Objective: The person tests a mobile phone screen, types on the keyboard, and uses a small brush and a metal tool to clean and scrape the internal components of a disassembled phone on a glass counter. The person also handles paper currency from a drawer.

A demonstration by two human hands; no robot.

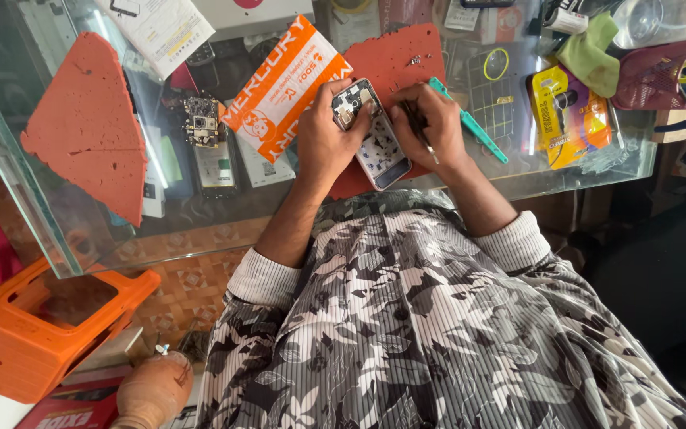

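hands meet over an opened phone (371, 133) lying on a red foam mat (406, 49) near the front edge of the glass counter (637, 159). left hand (323, 135) is clamped on the phone's left side, thumb over its top corner. right hand (432, 123) is closed on a thin dark tool (421, 135), tip down at the phone's right edge. a teal pry stick (470, 123) lies just beside the right wrist. an orange packet (283, 83) touches the left hand's far side. a yellow blister pack (567, 115) sits well apart to the right, with bare glass between. a loose circuit board (202, 119) lies left of the packet.
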